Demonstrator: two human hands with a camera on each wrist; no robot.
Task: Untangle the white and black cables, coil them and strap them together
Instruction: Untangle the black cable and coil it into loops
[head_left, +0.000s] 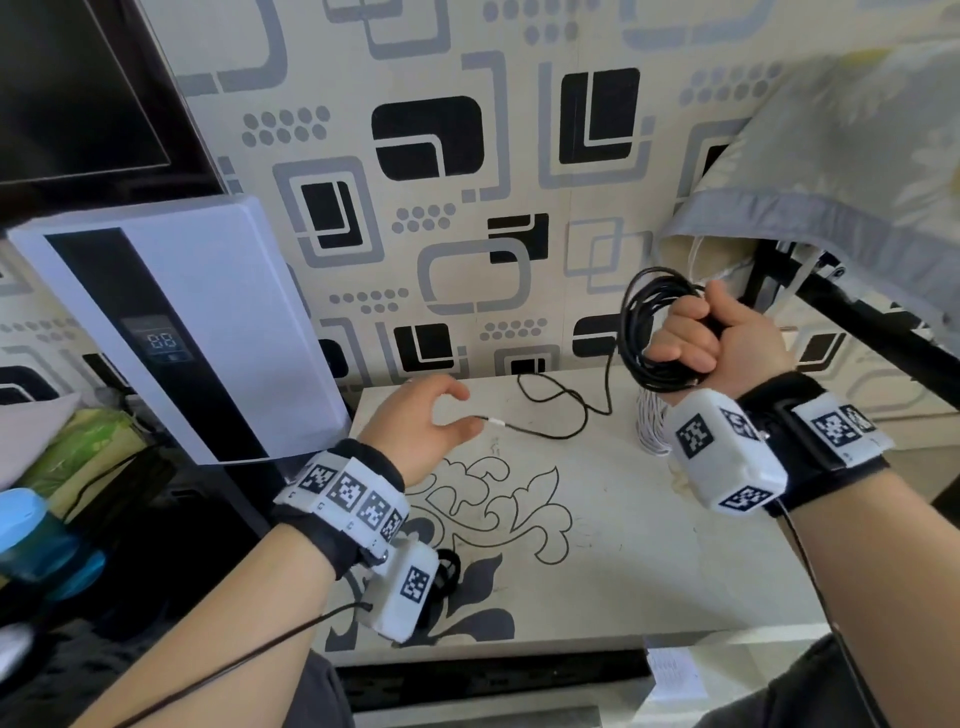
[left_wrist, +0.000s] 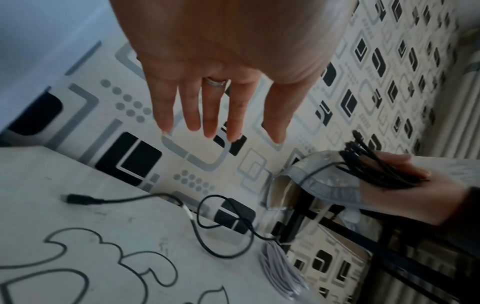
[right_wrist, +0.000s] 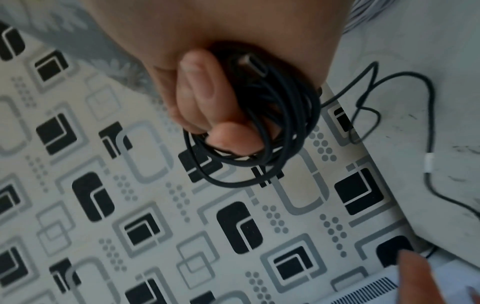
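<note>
My right hand (head_left: 711, 338) is raised above the table's back right and grips a coil of black cable (head_left: 644, 332), its fingers curled round the loops (right_wrist: 275, 115). A loose tail of the black cable (head_left: 561, 415) runs down from the coil and snakes across the table to a plug end (left_wrist: 78, 199). The coiled white cable (head_left: 652, 421) lies on the table under my right wrist, also seen as a pale bundle (left_wrist: 280, 271). My left hand (head_left: 426, 421) hovers over the table near the tail's end with straight fingers (left_wrist: 207, 107), holding nothing.
The cream table (head_left: 623, 545) with a black floral print stands against patterned wallpaper. A white appliance (head_left: 176, 322) leans at the left. A folded cloth on a black rack (head_left: 841, 171) hangs at the right. Something black (head_left: 447, 571) lies under my left wrist.
</note>
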